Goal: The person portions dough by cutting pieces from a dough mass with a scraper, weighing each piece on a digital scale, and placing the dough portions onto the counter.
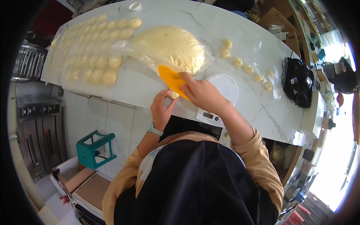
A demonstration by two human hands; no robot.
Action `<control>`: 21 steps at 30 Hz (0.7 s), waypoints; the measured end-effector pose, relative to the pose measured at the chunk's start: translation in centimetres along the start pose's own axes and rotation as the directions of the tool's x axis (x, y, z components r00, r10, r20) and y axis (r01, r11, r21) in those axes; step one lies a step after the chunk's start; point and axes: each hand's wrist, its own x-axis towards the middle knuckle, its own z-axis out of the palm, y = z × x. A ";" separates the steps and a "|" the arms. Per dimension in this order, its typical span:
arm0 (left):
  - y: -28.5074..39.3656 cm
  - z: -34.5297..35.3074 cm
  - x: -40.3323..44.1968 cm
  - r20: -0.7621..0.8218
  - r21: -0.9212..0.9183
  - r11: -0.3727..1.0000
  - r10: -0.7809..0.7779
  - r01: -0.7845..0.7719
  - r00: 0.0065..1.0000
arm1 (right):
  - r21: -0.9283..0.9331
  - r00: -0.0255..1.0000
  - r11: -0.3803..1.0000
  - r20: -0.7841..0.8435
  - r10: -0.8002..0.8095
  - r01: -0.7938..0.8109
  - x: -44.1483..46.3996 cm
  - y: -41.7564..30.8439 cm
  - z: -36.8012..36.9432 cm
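My right hand (198, 92) grips an orange scraper (171, 79), tilted over the marble table (140, 80). Just below its edge, my left hand (162, 107) has its fingertips on a small piece of dough (173, 95). A large mass of dough (168, 45) under clear plastic lies beyond both hands. Partly behind my right forearm is a white kitchen scale (225, 88), with its display toward me. Rows of dough balls (109, 77) under plastic cover the table's left part. Several smaller dough pieces (237, 62) lie to the right, also under plastic.
A black bag (299, 82) sits at the table's right end. A small white lid or dish (135, 6) is near the far edge. Down on the left are a green stool (93, 150) and a metal oven (39, 131). A cardboard box (277, 24) stands at the back right.
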 end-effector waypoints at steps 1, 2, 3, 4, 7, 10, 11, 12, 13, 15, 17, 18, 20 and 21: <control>-0.4 0.1 0.0 -0.013 -0.013 1.000 0.009 -0.009 1.000 | -0.077 0.996 0.993 0.016 -0.086 0.087 2.1 -0.1 0.8; -0.6 0.1 0.1 -0.021 -0.028 0.999 0.018 -0.019 1.000 | -0.150 0.986 0.974 0.038 -0.165 0.169 4.2 0.6 2.1; -0.3 0.0 0.4 -0.004 0.007 0.999 0.032 -0.032 0.999 | -0.217 0.969 0.944 0.065 -0.240 0.248 5.3 1.2 3.3; 0.4 -0.4 0.7 0.018 0.043 0.998 0.044 -0.045 0.999 | -0.226 0.975 0.949 0.042 -0.218 0.221 5.2 1.1 4.4; 0.7 -1.9 0.9 0.123 0.060 0.998 0.015 -0.022 0.992 | -0.179 0.965 0.969 -0.168 -0.201 0.171 3.3 1.3 7.8; 1.7 -2.0 0.4 0.243 -0.282 0.924 -0.191 0.257 0.951 | 0.021 0.884 0.994 -0.459 -0.085 0.106 -0.5 4.4 9.7; 2.2 -1.9 0.4 0.314 -0.420 0.822 -0.265 0.384 0.912 | 0.093 0.884 0.996 -0.466 0.037 0.007 -1.4 4.7 9.0; 2.8 -1.6 0.9 0.405 -0.433 0.776 -0.288 0.459 0.868 | 0.165 0.872 0.982 -0.463 0.161 -0.094 -2.3 5.0 8.4; 3.6 -1.2 1.8 0.496 -0.435 0.722 -0.306 0.537 0.813 | 0.219 0.779 0.975 -0.609 0.149 -0.016 -3.1 5.0 7.3; 4.3 0.9 3.1 0.630 -0.449 0.649 -0.259 0.615 0.732 | 0.249 0.560 0.962 -0.815 0.148 0.108 -4.3 5.6 5.5; 6.3 3.0 4.8 0.702 -0.556 0.435 -0.210 0.708 0.681 | 0.243 0.385 0.954 -0.909 0.161 0.174 -5.5 6.3 3.8; 7.2 3.5 5.3 0.736 -0.585 0.315 -0.180 0.748 0.652 | 0.258 0.323 0.946 -0.928 0.186 0.196 -6.3 6.2 3.0; 7.7 3.7 5.1 0.726 -0.547 0.443 -0.172 0.710 0.666 | 0.268 0.231 0.945 -0.947 0.222 0.189 -8.1 6.6 1.8; 7.3 3.1 4.8 0.697 -0.503 0.578 -0.168 0.643 0.697 | 0.271 0.202 0.950 -0.950 0.238 0.157 -9.1 6.8 1.5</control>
